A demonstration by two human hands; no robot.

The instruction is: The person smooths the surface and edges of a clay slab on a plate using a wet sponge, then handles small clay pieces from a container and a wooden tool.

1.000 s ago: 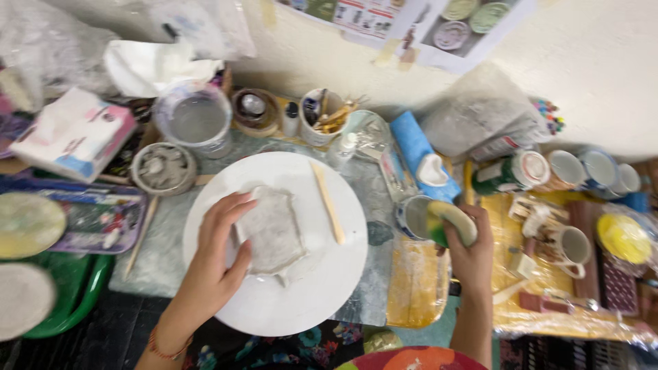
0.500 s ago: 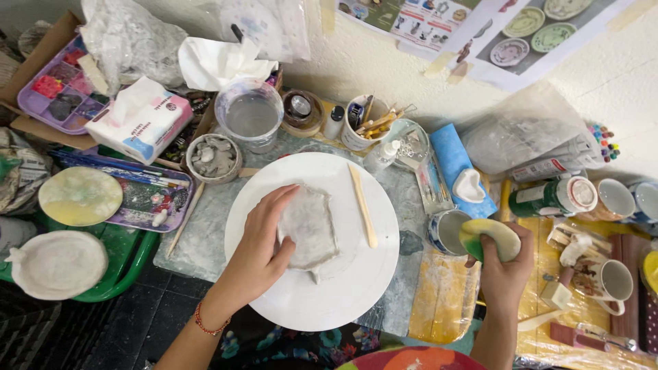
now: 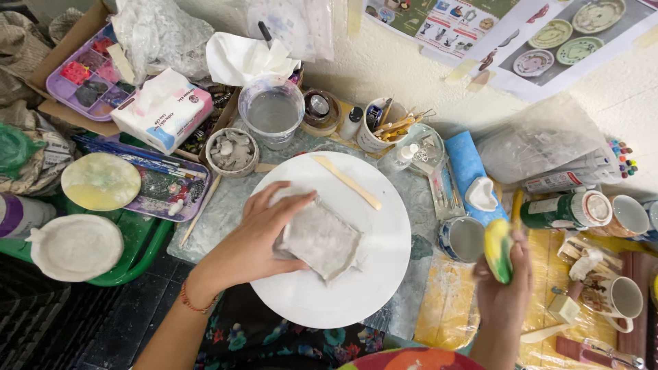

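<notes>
Nearest the camera, at lower right, I see the right hand [image 3: 504, 291] with fingers wrapped around a yellow-green sponge [image 3: 498, 250], held above the yellow cloth [image 3: 445, 308], well apart from the clay. Left of it, the left hand [image 3: 257, 236] rests fingers and thumb on the near edge of a grey clay slab [image 3: 322, 240], gripping its left side. Slab lies near the middle of the white round board [image 3: 370, 288]. Beyond: wooden stick [image 3: 346, 181] on the board, then a water cup [image 3: 271, 113].
</notes>
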